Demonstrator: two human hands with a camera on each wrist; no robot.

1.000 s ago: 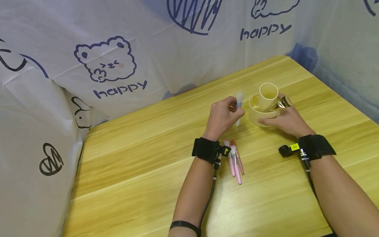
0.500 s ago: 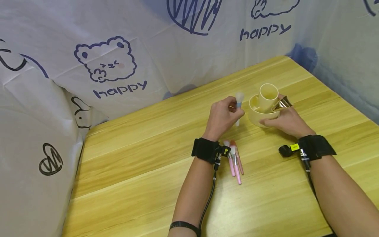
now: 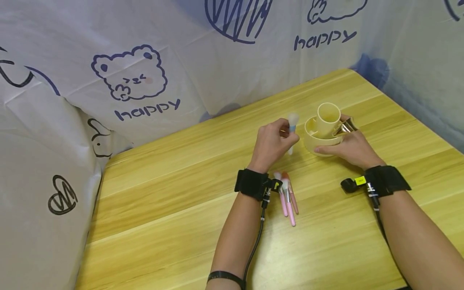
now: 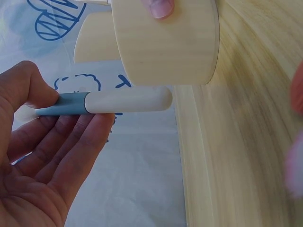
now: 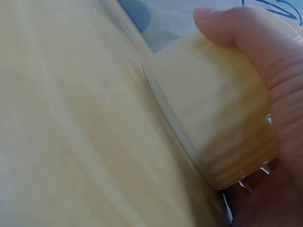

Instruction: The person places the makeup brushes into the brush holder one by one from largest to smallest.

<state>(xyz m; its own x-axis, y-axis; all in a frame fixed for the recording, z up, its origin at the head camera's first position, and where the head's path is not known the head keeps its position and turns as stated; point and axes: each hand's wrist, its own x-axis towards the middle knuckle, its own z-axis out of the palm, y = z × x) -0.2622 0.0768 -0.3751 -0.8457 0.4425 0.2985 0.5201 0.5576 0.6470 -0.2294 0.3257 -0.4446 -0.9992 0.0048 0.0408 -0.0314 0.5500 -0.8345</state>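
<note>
My left hand (image 3: 272, 141) pinches a makeup brush (image 4: 128, 99) between thumb and fingers. It has a white handle, a blue collar and pale bristles, which point up in the head view. Just to its right stands a cream round holder (image 3: 314, 146) with a taller cup (image 3: 328, 121) rising from it. My right hand (image 3: 351, 150) grips this holder from the right, thumb across its near wall. A shiny gold piece (image 3: 346, 127) shows at the cup's right, partly behind that hand. In the right wrist view the holder's wall (image 5: 213, 104) is close to the tabletop; most fingers are hidden.
Several pink-handled makeup brushes (image 3: 289, 201) lie in a bunch on the wooden table (image 3: 163, 209), beside my left wrist. A white printed cloth (image 3: 195, 72) hangs behind the table and along its left side. Cables run down from both wrist straps.
The cup and holder have tipped or turned very slightly in my right hand, and the gold piece's shine has altered. My right thumb has shifted a little left. The left hand stays still.
</note>
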